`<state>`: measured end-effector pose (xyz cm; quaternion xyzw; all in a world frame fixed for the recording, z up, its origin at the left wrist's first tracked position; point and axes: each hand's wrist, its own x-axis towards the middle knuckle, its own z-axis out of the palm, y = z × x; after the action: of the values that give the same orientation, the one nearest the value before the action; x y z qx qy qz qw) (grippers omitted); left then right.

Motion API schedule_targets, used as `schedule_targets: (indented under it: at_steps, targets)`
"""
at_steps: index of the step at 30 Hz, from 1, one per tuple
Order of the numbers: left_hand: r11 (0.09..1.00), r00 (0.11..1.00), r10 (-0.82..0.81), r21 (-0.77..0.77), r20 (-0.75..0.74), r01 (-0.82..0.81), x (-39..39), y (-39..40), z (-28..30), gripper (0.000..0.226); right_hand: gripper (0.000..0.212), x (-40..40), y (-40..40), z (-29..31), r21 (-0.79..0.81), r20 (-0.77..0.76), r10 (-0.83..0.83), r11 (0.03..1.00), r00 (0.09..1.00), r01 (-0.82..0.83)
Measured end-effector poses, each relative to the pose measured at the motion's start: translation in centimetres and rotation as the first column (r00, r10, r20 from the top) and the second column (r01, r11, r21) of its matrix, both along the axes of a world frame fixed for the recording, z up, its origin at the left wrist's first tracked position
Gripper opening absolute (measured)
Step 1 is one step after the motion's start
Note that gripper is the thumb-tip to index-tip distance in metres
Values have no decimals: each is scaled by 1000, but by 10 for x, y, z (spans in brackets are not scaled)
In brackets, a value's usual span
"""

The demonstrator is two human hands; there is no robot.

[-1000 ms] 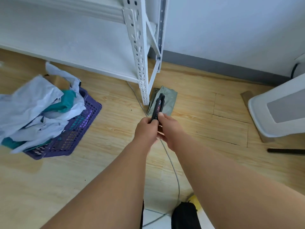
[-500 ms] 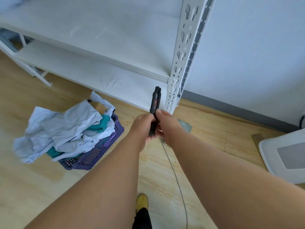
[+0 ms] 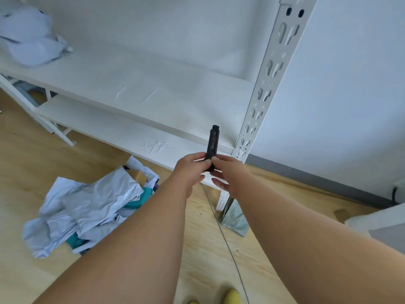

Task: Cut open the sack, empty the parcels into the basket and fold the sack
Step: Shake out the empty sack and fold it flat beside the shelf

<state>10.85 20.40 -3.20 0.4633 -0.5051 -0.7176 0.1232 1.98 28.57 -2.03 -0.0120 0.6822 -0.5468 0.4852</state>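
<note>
While the black utility knife [image 3: 212, 148] is being pinched between both hands' fingertips [image 3: 202, 161], its blade end should be kept pointing away.

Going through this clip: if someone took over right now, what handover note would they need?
Left hand and right hand both grip the base of the black cutter, held upright before the shelf rack. Parcels are heaped to the left, hiding the basket. The folded sack lies flat by the rack's foot. Emptying and folding look done; putting the cutter away seems all that is left.
</note>
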Motion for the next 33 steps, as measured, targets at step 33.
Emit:
schedule_targets:
  at_steps: [33]
  targets:
    - [813,812,-581,-14,58,582,-128,-165,-82,73,38,-87,-157,-27,41,-1,-256,966,967,256]
